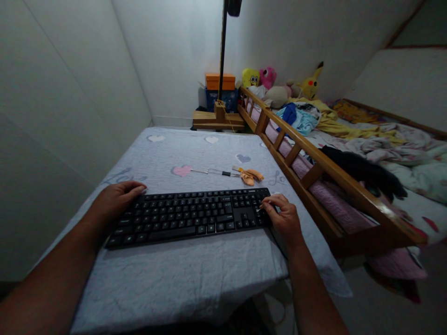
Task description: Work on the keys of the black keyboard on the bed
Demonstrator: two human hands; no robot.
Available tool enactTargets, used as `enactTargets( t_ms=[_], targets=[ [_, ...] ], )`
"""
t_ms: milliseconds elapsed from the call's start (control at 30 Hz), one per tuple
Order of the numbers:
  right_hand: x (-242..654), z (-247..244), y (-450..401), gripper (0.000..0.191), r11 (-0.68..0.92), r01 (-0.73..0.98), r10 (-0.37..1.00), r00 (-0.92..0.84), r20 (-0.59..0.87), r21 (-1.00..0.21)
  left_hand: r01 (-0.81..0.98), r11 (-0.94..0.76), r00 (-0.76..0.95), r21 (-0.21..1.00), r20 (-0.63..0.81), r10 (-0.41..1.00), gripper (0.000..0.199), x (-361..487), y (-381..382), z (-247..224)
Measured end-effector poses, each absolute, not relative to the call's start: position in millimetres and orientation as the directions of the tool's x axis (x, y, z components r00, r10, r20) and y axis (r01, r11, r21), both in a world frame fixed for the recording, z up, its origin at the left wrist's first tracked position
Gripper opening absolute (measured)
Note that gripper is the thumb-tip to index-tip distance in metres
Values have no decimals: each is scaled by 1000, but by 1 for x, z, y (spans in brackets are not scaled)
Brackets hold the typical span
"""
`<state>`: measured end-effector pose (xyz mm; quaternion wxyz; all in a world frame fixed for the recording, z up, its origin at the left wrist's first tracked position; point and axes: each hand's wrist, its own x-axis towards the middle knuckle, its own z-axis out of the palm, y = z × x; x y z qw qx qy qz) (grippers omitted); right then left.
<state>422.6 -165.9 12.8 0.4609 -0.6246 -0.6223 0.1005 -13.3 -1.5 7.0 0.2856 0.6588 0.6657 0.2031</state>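
A black computer keyboard [188, 215] lies slightly slanted on the cloth-covered table. My left hand [113, 200] grips its left end near the far corner, fingers closed around the edge. Over the number pad at the right end, my right hand [282, 214] pinches a thin, pale-tipped stick that looks like a cotton swab [259, 210]. Its tip is down at the keys; most of its length is hidden by my fingers. Beyond the keyboard lie a crumpled orange-brown cloth [249, 177], a thin wire tool with a black sleeve [226, 173] and a small flat brush [237, 168].
A pale tablecloth [195, 274] with heart prints covers the table. Along the right runs a wooden bed rail [314, 156], with bedding, clothes and plush toys [275, 95] behind it. Past the far edge stand a wooden stand base [218, 118] and an orange box [220, 82].
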Motion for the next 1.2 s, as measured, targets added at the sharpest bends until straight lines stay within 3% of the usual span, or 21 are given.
enactTargets(
  t_ms=[767, 1200],
  targets=[
    [429, 9, -159, 15, 126, 719, 856, 270, 442, -684, 776, 28, 60, 630, -118, 991, 49, -14, 0, 9],
    [433, 40, -133, 12, 163, 798, 943, 48, 331, -580, 767, 7, 72, 642, -96, 993, 49, -18, 4, 3]
  ],
)
